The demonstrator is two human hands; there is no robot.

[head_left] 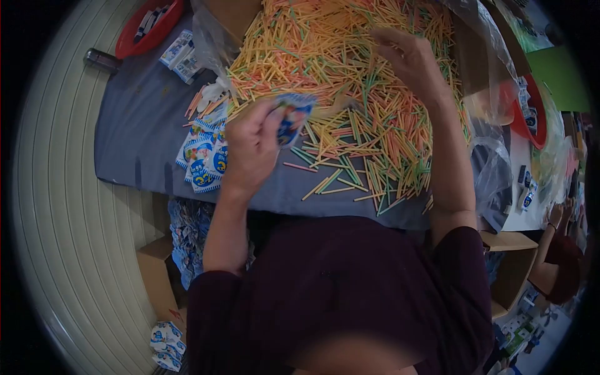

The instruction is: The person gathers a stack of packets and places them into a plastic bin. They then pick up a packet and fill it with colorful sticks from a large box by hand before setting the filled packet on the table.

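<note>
My left hand (251, 140) is closed on a small blue and white printed packet (295, 119), which is slightly blurred and held up above the near left side of a large heap of thin candy-coloured sticks (325, 62). Above the right part of that heap is my right hand (409, 65), its fingers loosely bent and apart from the thumb. I see nothing between them. Beside my left wrist lies a pile of similar packets (203, 159) on the grey-blue table cover (137, 125). Loose sticks (337, 181) spread toward the table's front edge.
Red bowls stand at the far left (128, 37) and right (536, 125). A dark cylinder (102, 60) lies by the left edge. Cardboard boxes (159, 275) and bagged packets (184, 234) sit below the table. Another person (553, 269) is at the right.
</note>
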